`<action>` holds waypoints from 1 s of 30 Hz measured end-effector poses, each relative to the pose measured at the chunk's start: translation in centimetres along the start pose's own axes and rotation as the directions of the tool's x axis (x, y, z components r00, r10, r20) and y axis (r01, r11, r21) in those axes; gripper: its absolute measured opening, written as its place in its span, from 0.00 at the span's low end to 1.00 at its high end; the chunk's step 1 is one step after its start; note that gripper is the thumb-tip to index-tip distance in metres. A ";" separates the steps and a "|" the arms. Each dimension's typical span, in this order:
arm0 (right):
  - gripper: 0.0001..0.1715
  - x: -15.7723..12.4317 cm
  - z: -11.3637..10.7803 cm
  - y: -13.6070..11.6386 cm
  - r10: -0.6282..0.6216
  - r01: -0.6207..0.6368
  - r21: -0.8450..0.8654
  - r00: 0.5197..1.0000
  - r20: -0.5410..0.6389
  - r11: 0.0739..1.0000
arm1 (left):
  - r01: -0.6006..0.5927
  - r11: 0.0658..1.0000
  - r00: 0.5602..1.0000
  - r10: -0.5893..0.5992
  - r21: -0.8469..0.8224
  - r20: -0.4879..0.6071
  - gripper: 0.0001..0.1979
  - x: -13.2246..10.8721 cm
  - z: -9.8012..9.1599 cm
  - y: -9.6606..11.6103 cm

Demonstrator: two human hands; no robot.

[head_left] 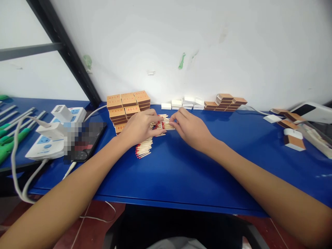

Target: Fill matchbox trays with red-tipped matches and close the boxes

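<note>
Left hand: the left hand [138, 126] reaches over the pile, thumb and forefinger spread on either side of some matches; whether they grip anything cannot be told.
Right hand: the right hand [193, 128] has thumb and forefinger pressed together at the stick ends; what they pinch, if anything, cannot be told.
Matches: the red-tipped matches [144, 149] lie on the blue table [166, 183], between the hands and partly under the left one.
Nearest obstacle: stacked matchboxes [117, 113], just behind the left hand, which hides part of them.
Along the wall [145, 38]: white trays [190, 101] behind the right hand, then brown boxes [224, 101] to their right.
Far right: loose boxes [295, 142] near a white device [315, 111].
Left side: a phone [89, 141], partly pixelated, beside a power strip [38, 152] with chargers [61, 113] and looping cables [16, 152].
Beyond the strip: green-handled tools [10, 147].
</note>
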State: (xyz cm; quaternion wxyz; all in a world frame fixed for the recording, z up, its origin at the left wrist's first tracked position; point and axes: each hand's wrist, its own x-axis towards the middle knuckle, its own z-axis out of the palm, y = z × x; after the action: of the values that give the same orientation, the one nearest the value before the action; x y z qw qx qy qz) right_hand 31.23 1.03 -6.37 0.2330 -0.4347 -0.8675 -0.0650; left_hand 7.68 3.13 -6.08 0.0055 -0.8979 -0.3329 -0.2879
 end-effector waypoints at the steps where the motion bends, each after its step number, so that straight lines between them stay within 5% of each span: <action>1: 0.11 0.0 0.1 -0.1 -0.004 0.004 -0.017 1.000 0.001 1.000 | -0.013 1.000 1.000 0.013 -0.014 -0.001 0.18 0.0 0.0 0.0; 11: 0.12 -0.4 -0.2 -0.7 -0.107 0.108 0.012 0.992 -0.064 0.994 | 0.072 0.997 0.996 -0.069 0.032 -0.063 0.16 0.0 -0.1 -0.1; 17: 0.12 -0.8 1.4 -1.3 -0.222 0.211 0.099 0.968 0.116 0.972 | 0.148 0.984 0.986 -0.139 0.101 -0.087 0.14 0.2 -0.4 -0.3; 30: 0.08 -0.4 1.1 -1.5 -0.075 0.023 0.183 0.956 0.284 0.983 | 0.176 0.979 0.983 -0.169 0.105 -0.072 0.15 0.2 -0.4 -0.1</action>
State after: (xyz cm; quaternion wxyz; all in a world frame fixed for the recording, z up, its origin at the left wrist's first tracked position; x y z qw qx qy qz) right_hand 29.88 0.16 -7.39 0.1398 -0.3952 -0.9051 0.0712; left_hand 7.56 3.19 -5.71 0.0409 -0.8544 -0.4248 -0.2965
